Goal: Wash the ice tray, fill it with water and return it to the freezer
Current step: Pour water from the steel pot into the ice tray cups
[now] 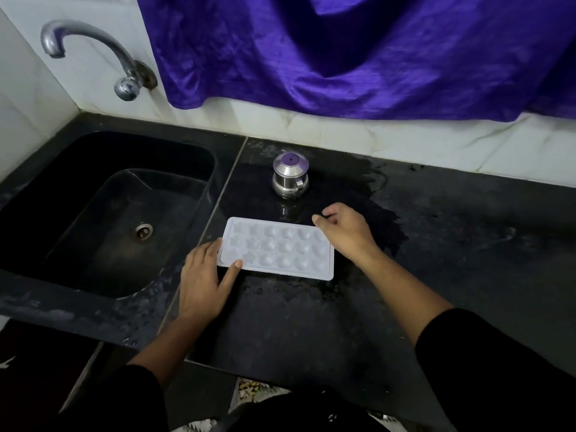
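Observation:
A pale lilac ice tray [277,248] with several star and round moulds lies flat on the black countertop [436,244], just right of the sink. My left hand [205,275] grips its left short edge, thumb on the near left corner. My right hand [344,227] rests at the tray's far right corner, fingers curled over the edge. Whether the moulds hold water cannot be told.
A black sink [103,213] with a round drain lies at the left, under a chrome tap [93,54] on the white tiled wall. A small steel pot [290,176] with a lid stands behind the tray. Water wets the counter around it. A purple cloth [358,48] hangs above.

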The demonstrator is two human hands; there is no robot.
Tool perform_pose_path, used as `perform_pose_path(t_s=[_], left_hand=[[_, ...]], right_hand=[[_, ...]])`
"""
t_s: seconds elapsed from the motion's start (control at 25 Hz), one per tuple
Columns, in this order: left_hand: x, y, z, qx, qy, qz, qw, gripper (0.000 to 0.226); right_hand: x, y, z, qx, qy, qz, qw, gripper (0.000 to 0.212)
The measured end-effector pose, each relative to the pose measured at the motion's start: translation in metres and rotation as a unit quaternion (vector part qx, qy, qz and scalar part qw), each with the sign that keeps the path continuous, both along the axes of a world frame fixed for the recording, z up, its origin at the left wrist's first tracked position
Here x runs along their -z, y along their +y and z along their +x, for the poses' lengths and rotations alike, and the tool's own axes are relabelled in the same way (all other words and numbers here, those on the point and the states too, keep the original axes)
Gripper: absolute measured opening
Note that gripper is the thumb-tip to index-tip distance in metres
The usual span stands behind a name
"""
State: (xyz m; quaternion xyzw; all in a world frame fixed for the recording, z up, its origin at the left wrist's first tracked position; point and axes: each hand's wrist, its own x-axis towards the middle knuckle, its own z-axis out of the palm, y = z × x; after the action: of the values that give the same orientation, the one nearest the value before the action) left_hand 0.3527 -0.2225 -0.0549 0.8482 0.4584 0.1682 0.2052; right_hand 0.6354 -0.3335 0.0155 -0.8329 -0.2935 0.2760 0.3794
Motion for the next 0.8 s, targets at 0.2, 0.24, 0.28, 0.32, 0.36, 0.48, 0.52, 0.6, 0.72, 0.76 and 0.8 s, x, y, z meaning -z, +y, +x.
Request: perform_pose_path(t_s=[0.2, 0.24, 0.28, 0.32, 0.36, 0.48, 0.52, 0.6, 0.72, 0.76, 0.8], left_hand=[[0.006, -0.002, 0.001, -0.004, 0.009, 0.018, 1.0, 0.074], [0.007, -0.001, 0.002, -0.004, 0.009, 0.019, 1.0, 0.074], [0.007, -0.001, 0.002, -0.005, 0.008, 0.019, 1.0, 0.073], [0.008, 0.0, 0.002, -0.005, 0.007, 0.018, 1.0, 0.073], [0.008, 0.0, 0.002, -0.006, 0.007, 0.018, 1.0, 0.072], [0.01, 0.001, 0.002, -0.007, 0.012, 0.023, 1.0, 0.071], [0.01, 0.001, 0.002, -0.007, 0.013, 0.025, 1.0, 0.07], [0.009, 0.002, 0.002, -0.007, 0.016, 0.03, 0.999, 0.07], [0.008, 0.001, 0.003, -0.007, 0.019, 0.031, 0.999, 0.069], [0.008, 0.0, 0.004, -0.008, 0.02, 0.03, 0.999, 0.069], [0.007, 0.0, 0.004, -0.01, 0.021, 0.03, 0.999, 0.069]], right_hand=[[-0.012, 0.043, -0.002, 0.039, 0.15, 0.132, 0.979, 0.028], [-0.012, 0.051, -0.001, 0.046, 0.151, 0.146, 0.977, 0.029], [-0.012, 0.061, 0.001, 0.053, 0.156, 0.153, 0.974, 0.03], [-0.011, 0.069, 0.002, 0.06, 0.166, 0.153, 0.972, 0.03], [-0.009, 0.076, 0.003, 0.066, 0.18, 0.147, 0.97, 0.029], [0.004, 0.091, 0.005, 0.086, 0.183, 0.13, 0.971, 0.026], [0.008, 0.093, 0.006, 0.087, 0.177, 0.131, 0.971, 0.027], [0.012, 0.097, 0.008, 0.073, 0.184, 0.136, 0.971, 0.026], [0.016, 0.1, 0.01, 0.064, 0.247, 0.158, 0.954, 0.021], [0.017, 0.1, 0.011, 0.069, 0.274, 0.17, 0.944, 0.021], [0.017, 0.098, 0.012, 0.074, 0.294, 0.181, 0.936, 0.024]])
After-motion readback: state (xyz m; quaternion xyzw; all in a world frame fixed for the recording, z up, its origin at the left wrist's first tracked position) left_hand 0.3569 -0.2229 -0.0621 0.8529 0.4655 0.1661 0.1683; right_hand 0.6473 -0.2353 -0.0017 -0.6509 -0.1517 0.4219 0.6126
